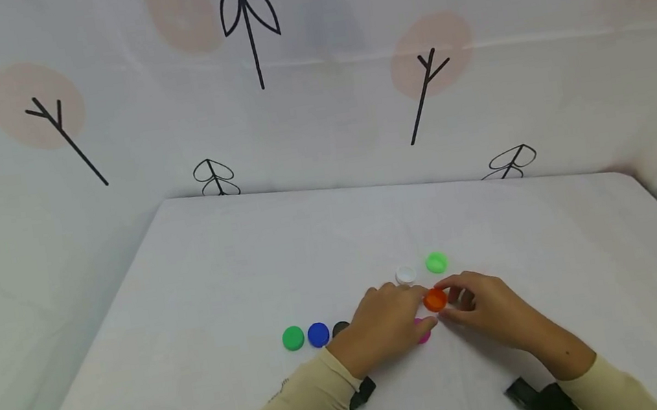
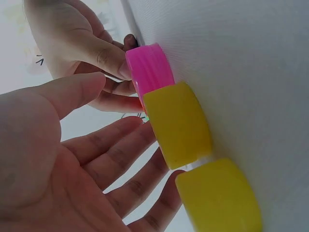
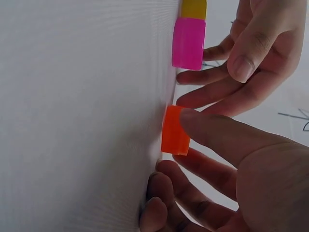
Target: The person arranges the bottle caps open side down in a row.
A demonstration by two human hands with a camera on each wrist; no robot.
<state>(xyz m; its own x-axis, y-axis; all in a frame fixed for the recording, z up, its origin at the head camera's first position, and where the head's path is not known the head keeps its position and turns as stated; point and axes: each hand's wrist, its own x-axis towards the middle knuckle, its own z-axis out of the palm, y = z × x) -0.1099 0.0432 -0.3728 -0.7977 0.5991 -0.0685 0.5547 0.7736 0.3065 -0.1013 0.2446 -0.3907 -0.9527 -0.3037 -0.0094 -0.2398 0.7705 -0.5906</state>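
Note:
In the head view my right hand (image 1: 488, 305) pinches an orange bottle cap (image 1: 435, 300) between thumb and index finger, low at the table. My left hand (image 1: 390, 321) reaches in from the left, its fingers loosely extended and its index fingertip close beside that cap; contact is unclear. Just under the left thumb lies a pink cap (image 1: 423, 338), partly covered. In the left wrist view two yellow caps (image 2: 178, 125) stand in line with the pink one; in the head view the left hand and forearm hide them. The right wrist view shows the thumb (image 3: 212, 133) against the orange cap.
A white cap (image 1: 405, 275) and a light green cap (image 1: 436, 263) lie beyond the hands. Left of the left hand are a green cap (image 1: 293, 338), a blue cap (image 1: 318, 334) and a partly covered black cap (image 1: 340, 328). White cloth covers the table (image 1: 218, 268).

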